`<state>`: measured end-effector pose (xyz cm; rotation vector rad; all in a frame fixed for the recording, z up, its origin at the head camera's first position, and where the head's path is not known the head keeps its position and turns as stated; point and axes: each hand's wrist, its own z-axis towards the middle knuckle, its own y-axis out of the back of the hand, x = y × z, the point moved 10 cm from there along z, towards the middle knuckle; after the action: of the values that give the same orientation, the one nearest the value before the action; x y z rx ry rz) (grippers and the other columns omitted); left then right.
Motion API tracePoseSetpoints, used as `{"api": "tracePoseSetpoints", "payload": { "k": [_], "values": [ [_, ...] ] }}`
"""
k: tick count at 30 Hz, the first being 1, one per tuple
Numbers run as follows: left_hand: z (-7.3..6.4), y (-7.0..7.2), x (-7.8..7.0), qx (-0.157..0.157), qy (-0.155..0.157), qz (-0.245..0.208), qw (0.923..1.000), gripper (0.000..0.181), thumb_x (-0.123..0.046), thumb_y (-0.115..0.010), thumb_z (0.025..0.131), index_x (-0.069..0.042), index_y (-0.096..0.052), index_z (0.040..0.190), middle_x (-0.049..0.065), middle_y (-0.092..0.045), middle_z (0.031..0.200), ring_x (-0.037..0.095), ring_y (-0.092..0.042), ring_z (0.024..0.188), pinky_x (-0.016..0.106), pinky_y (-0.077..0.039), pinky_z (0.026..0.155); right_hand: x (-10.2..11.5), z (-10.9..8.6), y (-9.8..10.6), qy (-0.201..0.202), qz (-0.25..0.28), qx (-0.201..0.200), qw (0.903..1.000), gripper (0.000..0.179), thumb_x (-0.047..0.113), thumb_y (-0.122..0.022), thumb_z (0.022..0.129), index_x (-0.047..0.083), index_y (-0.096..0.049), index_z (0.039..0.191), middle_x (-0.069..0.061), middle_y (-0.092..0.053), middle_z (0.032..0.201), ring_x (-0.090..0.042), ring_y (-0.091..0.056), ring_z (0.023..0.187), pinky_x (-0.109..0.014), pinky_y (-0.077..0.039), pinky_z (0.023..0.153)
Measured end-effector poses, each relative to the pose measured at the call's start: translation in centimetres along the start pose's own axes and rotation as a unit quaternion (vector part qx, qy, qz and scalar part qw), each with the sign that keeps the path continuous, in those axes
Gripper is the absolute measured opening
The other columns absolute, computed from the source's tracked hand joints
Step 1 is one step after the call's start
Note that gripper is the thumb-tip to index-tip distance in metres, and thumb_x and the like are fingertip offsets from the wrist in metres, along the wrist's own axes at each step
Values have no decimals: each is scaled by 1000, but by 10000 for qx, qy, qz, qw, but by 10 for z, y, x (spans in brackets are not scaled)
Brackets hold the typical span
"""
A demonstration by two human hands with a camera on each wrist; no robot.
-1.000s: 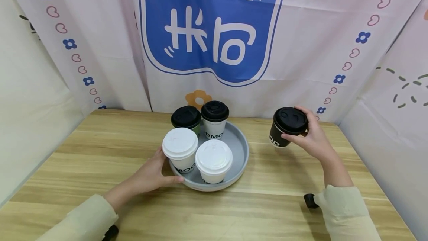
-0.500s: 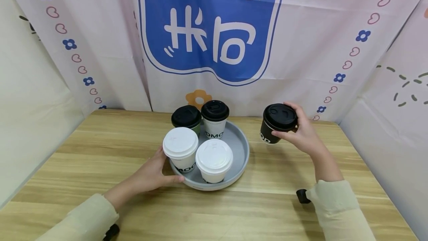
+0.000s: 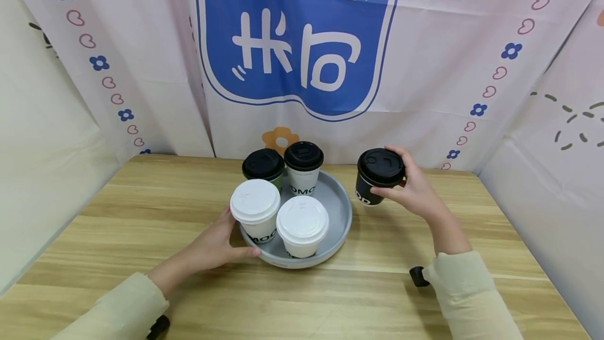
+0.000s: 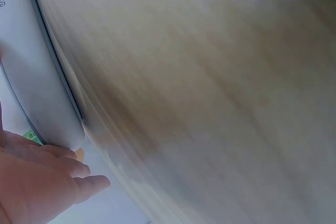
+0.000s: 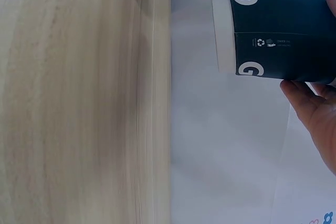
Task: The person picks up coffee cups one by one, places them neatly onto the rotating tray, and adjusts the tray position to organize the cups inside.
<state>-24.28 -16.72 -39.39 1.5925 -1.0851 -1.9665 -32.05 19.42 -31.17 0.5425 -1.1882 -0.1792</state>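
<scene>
My right hand [image 3: 416,193] grips a black paper coffee cup [image 3: 368,191] with a black lid, thumb in front and fingers behind. In the right wrist view the black cup [image 5: 286,35] hangs above the tabletop. It is right of a round grey tray [image 3: 341,209]. Two white-lidded cups [image 3: 302,222] stand at the tray's front; behind them are a green cup [image 3: 262,163] and a white cup [image 3: 303,178], both black-lidded. My left hand [image 3: 212,243] rests at the tray's left edge, thumb along the rim. The left wrist view shows its extended fingers [image 4: 68,166] by the tray wall.
Everything stands on a wood-grain table [image 3: 330,303]. A printed cloth [image 3: 424,67] hangs right behind the table's back edge, with more cloth on both sides. A black strap piece [image 3: 418,276] sticks out by the right cuff.
My right hand has carried the black cup leftward, closer to the tray, rising slightly and then dipping a little. The left hand and the tray have stayed put.
</scene>
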Motion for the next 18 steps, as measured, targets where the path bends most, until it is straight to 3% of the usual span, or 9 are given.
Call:
{"api": "tracePoseSetpoints", "payload": {
  "k": [9, 14, 18],
  "values": [
    [0, 0, 2, -20, -37, 57, 10000, 123, -55, -81, 75, -4, -9, 160, 26, -10, 165, 49, -14, 150, 72, -22, 113, 7, 5, -16, 94, 120, 143, 9998, 94, 5, -82, 80, 13, -26, 154, -17, -41, 150, -36, -51, 130, -32, -50, 101],
    [0, 0, 1, -24, -52, 70, 10000, 123, -55, -82, 75, -2, -9, 159, 26, -10, 165, 49, -14, 150, 71, -22, 114, 13, 8, -26, 181, 249, 195, 9993, 94, 3, -83, 78, 11, -27, 153, -18, -42, 149, -36, -51, 130, -47, -48, 104],
    [0, 1, 0, -11, -30, 74, 10000, 123, -55, -81, 75, -2, -9, 159, 27, -10, 164, 49, -14, 150, 71, -22, 114, 18, 11, -35, 255, 371, 269, 9986, 94, 2, -84, 77, 15, -29, 152, -16, -41, 151, -35, -50, 132, -53, -46, 105]
  ]
}}
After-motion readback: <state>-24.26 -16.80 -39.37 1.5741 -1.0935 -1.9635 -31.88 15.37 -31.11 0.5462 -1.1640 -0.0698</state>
